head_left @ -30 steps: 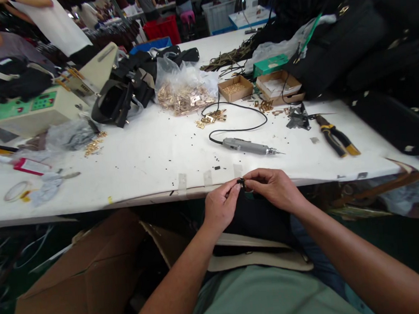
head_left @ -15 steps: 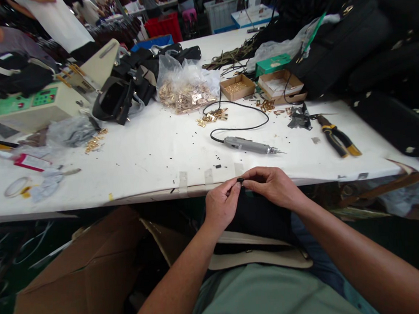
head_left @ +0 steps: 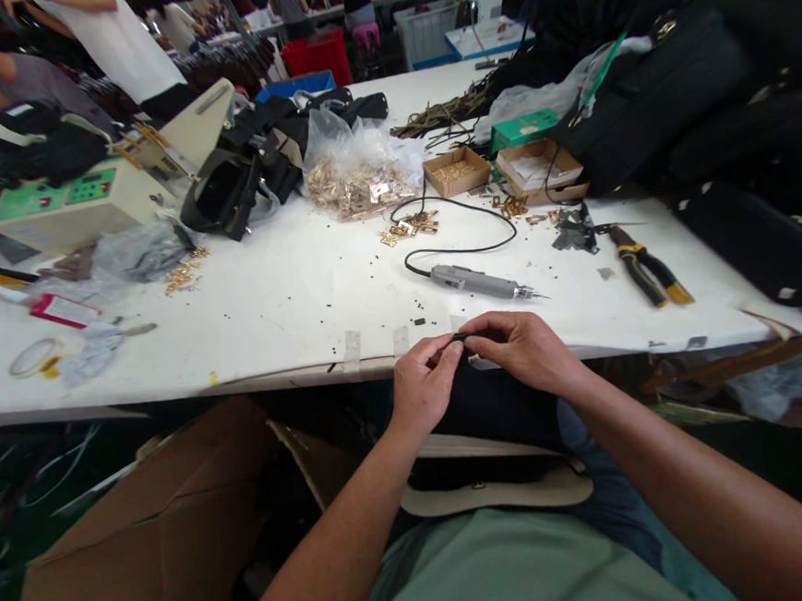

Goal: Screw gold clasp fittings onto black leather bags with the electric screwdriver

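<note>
Between my fingertips is a small black piece (head_left: 459, 338), mostly covered, its kind too small to tell. My left hand (head_left: 425, 382) pinches it from the left, and my right hand (head_left: 523, 351) closes on it from the right. Both hands are at the table's front edge, above a dark bag with a pale flap (head_left: 500, 496) on my lap. Beyond them on the white table (head_left: 290, 300) lies a grey electric screwdriver (head_left: 479, 281) with its black cord, its tip pointing right. A tiny black block (head_left: 419, 321) rests just past my fingers.
Pliers (head_left: 648, 267) with black and yellow handles lie at the right. Farther back are a plastic bag of gold-coloured fittings (head_left: 360, 179), a small cardboard box (head_left: 457, 171), and black bags (head_left: 225, 185). A large carton (head_left: 142, 534) stands below left. People are at work in the background.
My hands stay together at the table edge, with the right fingers shifted slightly over the small black piece, which now shows less. The view has moved a little.
</note>
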Tool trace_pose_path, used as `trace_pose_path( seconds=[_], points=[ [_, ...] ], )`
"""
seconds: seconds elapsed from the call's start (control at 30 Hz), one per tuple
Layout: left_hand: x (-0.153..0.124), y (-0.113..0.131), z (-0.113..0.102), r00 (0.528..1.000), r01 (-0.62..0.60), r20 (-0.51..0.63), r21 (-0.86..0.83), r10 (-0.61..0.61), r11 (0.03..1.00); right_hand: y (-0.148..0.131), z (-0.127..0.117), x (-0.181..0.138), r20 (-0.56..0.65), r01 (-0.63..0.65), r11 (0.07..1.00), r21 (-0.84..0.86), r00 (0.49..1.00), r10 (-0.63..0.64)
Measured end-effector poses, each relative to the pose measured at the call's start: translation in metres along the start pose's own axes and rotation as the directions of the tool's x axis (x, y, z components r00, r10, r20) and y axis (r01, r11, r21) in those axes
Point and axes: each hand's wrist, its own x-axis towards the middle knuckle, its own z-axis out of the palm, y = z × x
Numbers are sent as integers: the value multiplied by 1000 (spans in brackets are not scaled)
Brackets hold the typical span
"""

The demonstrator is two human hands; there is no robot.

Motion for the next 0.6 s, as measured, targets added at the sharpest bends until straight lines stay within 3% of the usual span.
trace_pose_path(
  seconds=[0.17,0.4,0.6],
  points=[
    [4,-1,1,998,66,-1,-150,-67,987,-7,-1,2,5,-13,1000,-5,1000,13],
    [3,5,1,994,111,4,-196,-112,974,-14,3,-1,-66,-4,997,-82,998,-1],
    [3,6,-1,988,155,39,-246,-150,957,-5,11,-6,-114,15,1000,10,993,-14]
  ],
)
